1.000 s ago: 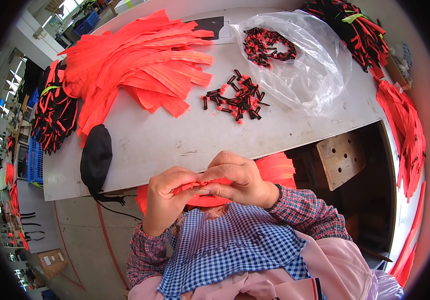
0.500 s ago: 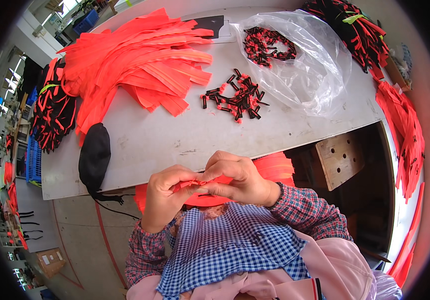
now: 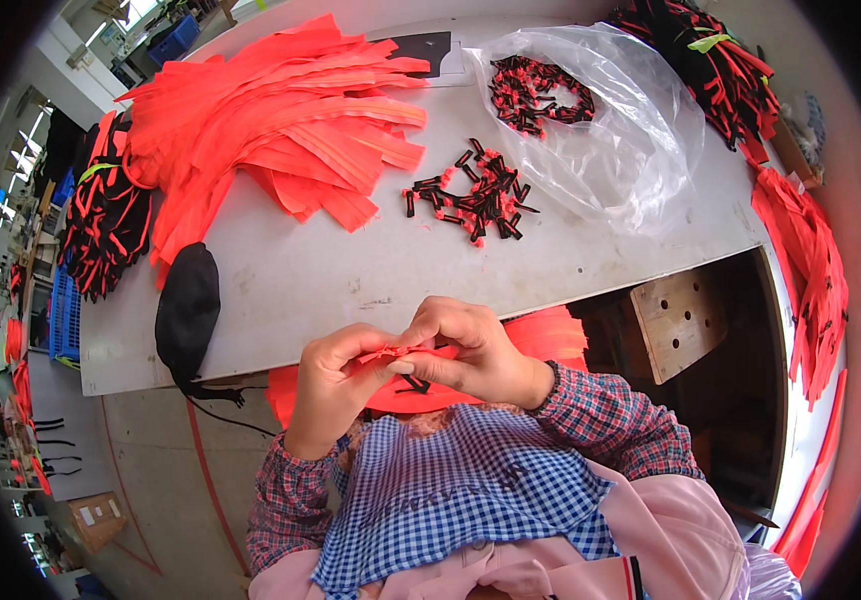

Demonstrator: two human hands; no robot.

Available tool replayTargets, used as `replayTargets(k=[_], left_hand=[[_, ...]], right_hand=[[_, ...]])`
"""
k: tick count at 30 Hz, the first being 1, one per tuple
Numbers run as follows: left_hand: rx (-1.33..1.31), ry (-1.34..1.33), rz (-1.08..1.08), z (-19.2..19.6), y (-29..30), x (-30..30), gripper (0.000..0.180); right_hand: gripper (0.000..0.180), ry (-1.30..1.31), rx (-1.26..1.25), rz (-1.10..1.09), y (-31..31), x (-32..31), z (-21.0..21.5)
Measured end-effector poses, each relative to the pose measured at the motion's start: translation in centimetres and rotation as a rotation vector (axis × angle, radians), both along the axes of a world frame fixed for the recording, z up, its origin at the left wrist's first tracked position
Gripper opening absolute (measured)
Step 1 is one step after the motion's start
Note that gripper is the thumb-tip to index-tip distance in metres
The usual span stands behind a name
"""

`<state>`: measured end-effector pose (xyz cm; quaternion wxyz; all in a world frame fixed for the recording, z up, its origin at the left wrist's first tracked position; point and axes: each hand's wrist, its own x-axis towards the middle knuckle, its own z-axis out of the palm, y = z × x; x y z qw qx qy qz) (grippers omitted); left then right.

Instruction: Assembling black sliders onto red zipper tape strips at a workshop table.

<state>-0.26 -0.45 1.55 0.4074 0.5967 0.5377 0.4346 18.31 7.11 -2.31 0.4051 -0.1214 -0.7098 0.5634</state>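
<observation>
Grey-white table [image 3: 351,270] heaped with orange strips [image 3: 271,130], black pullers [image 3: 491,200]; red-lined floor [image 3: 166,460] beyond. Orange cloth [image 3: 388,352] pinched between fingertips of left hand [image 3: 334,378] and right hand [image 3: 471,350], near table edge; more black tab [image 3: 416,383] showing beneath than half second ago.

The head-worn fisheye camera looked down from above the checked apron [image 3: 456,470], near the left hand [image 3: 336,385] and right hand [image 3: 471,350], and faced outward across the bench [image 3: 291,300], whose straight edges bowed.
</observation>
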Motion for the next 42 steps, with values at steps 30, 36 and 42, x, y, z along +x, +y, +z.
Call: replayTargets(k=[30, 36, 42], left_hand=[[-0.187, 0.089, -0.209, 4.4, 0.8, -6.6, 0.024], [-0.339, 0.504, -0.327, -0.8, 0.0, -7.7, 0.032], [-0.116, 0.832, -0.371, -10.2, -2.9, -4.4, 0.059]], right_hand=[[0.027, 0.538, 0.001, -0.801, 13.5, 12.5, 14.4], [0.022, -0.039, -0.332, -0.96, 5.9, 18.8, -0.2], [0.016, -0.943, 0.244, -0.909, -0.2, 19.3, -8.5]])
